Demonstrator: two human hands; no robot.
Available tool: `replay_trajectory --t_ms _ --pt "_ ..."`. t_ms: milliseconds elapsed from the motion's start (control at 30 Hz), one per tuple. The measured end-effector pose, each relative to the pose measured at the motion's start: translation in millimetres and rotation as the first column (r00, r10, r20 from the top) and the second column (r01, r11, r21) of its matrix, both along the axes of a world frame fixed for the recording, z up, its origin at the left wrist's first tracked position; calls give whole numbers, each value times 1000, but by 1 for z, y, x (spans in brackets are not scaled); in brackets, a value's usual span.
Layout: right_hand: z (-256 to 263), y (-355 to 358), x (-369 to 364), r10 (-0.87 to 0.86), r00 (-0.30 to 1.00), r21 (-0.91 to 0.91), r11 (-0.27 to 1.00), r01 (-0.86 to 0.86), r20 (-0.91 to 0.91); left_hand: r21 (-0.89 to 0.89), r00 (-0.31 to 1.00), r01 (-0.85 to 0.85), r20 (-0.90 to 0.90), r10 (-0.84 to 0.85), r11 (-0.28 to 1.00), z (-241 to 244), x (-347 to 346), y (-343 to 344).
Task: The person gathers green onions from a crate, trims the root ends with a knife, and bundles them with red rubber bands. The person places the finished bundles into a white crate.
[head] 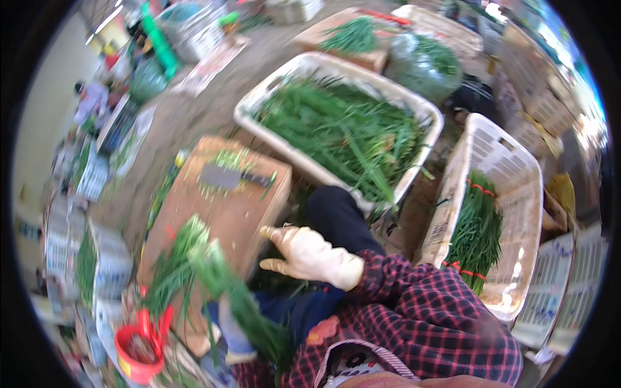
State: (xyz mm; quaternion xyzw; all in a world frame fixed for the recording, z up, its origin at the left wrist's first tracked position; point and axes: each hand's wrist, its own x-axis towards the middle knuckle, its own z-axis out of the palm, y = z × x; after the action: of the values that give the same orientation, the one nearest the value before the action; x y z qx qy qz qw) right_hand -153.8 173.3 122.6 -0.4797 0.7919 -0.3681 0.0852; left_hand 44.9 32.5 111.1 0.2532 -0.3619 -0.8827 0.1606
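My left hand (230, 324), in a pale glove, is blurred and partly hidden behind a bunch of green Chinese chives (225, 281). It grips that bunch over my lap, the pale cut ends pointing at the wooden block (237, 213). A second pile of chives (170, 276) lies on the near part of the block. My right hand (310, 254), in a cream rubber glove, is held in the air beside the block's edge, thumb and fingers apart, with nothing in it. On the block's far part a cleaver (220, 176) with a black handle rests among chopped trimmings (228, 157).
A white plastic crate (291, 145) full of loose greens stands ahead. To the right, another crate (521, 213) holds chive bundles (478, 223) tied with red bands. A red bucket (138, 371) is at the lower left. Farther off sits another person (92, 102).
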Motion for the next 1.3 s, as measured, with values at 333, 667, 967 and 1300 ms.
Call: replay_trajectory --t_ms 333,667,967,1300 --pt "-19 -10 6 329 186 -336 942 11 926 295 992 34 108 -69 955 -17 -37 39" --pt "-35 -17 6 428 143 -448 878 171 893 250 970 230 21 -242 941 -20 -30 48" --pt "-40 -31 -36 245 421 -342 924 172 873 167 961 256 63 -270 952 -6 -22 37" --pt "5 -22 -25 202 943 -245 932 -268 -265 141 944 150 274 -185 979 -14 -2 30"
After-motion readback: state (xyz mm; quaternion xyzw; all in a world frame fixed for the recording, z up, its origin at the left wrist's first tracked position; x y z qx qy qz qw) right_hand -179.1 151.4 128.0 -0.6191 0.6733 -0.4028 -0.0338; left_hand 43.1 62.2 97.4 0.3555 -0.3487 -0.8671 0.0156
